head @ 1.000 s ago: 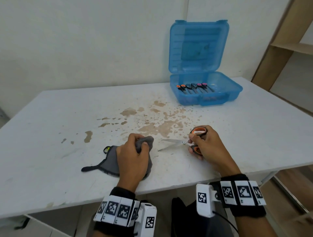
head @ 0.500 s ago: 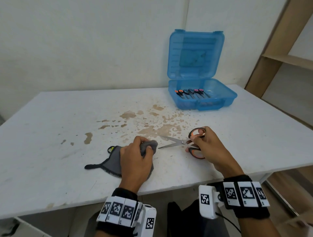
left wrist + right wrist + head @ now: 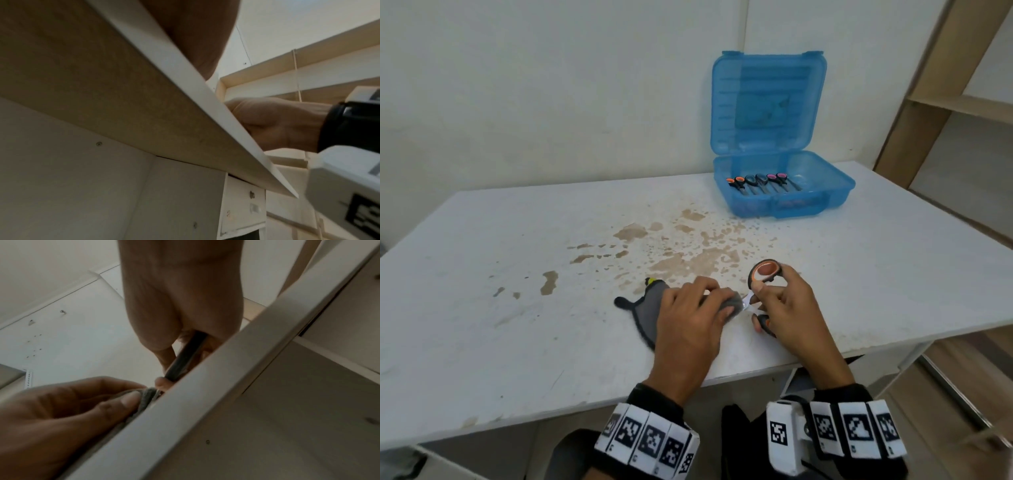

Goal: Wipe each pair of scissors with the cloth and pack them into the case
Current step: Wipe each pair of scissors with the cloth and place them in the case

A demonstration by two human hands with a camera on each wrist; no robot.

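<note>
Your left hand is curled round a fold of the grey cloth, pinching it between thumb and fingers, and the blades of the scissors run into that fold so that only a short bright stretch of metal shows between your two hands. Your right hand grips the scissors by the orange and black handles, one finger through the upper loop and the lower loop tucked under the palm; the right wrist view shows the dark handle running down between those fingers to the cloth. All this sits close to the near edge of the desk, a little right of its middle, with the rest of the cloth trailing left across the top. So you are in the wiping step, on what I judge to be the last loose pair, since no other scissors lie on the desk. The blue case stands open at the far right corner, well apart from your hands, with three pairs of packed scissors lying side by side in its left part. Next, draw the blades clear of the cloth, close them, then carry the pair over and lay it in the free space to the right of the others.
</note>
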